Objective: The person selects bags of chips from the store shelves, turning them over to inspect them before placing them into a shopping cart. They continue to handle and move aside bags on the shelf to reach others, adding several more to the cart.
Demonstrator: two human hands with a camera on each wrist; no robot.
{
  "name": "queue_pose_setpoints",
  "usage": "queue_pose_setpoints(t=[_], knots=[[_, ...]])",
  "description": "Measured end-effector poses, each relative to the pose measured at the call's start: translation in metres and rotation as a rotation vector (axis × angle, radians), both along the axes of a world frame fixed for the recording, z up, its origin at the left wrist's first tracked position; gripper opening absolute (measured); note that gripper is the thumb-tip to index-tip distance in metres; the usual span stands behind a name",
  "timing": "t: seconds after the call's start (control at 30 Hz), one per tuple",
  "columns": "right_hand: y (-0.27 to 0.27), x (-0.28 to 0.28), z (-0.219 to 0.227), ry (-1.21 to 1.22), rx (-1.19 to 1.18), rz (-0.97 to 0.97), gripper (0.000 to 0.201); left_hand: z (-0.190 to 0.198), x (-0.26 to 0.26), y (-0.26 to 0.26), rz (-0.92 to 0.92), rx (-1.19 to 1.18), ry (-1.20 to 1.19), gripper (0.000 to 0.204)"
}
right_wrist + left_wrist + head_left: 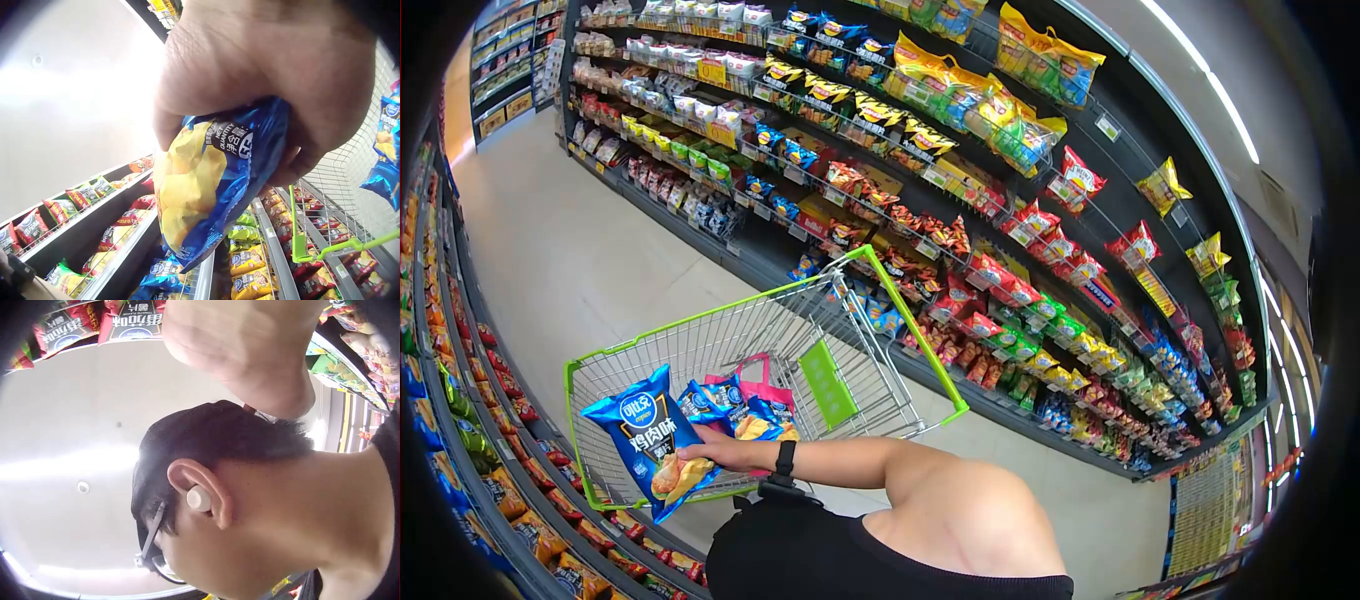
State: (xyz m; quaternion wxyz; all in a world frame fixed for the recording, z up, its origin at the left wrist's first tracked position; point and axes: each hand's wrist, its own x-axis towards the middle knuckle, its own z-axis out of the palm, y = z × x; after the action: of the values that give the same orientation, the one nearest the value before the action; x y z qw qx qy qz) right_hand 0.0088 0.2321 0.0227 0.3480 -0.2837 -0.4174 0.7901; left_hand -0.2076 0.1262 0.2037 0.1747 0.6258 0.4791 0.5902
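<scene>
A blue bag of chips (645,435) is gripped at its side by my right hand (718,450), thumb across its front, over the near left end of the cart (700,325). In the right wrist view my right hand (269,81) curls round the top of the blue bag (206,187), which hangs below the palm. My left hand (247,353) shows only in the left wrist view, beside the dark hair and cap at the back of a head; its fingers cannot be made out. Other blue bags (758,420) lie in the cart with a pink-handled bag (765,385).
Shelves of snack bags (880,115) run along the far side of the aisle, close to the cart's raised end. Another shelf row (500,430) stands on the near left, beside the held bag. Pale floor (580,240) stretches away at the upper left.
</scene>
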Motion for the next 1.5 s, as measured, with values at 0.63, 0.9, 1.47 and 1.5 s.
queue_pose_setpoints(t=[0.63,0.9,1.47,1.5], knots=[[0.004,-0.004,0.016,0.007,0.024,0.049,0.07,0.007,0.006,0.006,-0.069,-0.016,0.049,0.029],[0.007,-0.005,-0.002,0.044,-0.014,0.098,0.069,0.008,0.008,0.007,-0.093,-0.018,0.054,0.031],[0.001,-0.01,-0.012,-0.036,-0.006,0.135,0.089,0.006,0.01,0.005,-0.103,-0.014,0.047,0.034],[0.001,-0.011,-0.009,-0.021,-0.021,0.15,0.09,0.006,0.011,0.006,-0.099,-0.016,0.052,0.034]])
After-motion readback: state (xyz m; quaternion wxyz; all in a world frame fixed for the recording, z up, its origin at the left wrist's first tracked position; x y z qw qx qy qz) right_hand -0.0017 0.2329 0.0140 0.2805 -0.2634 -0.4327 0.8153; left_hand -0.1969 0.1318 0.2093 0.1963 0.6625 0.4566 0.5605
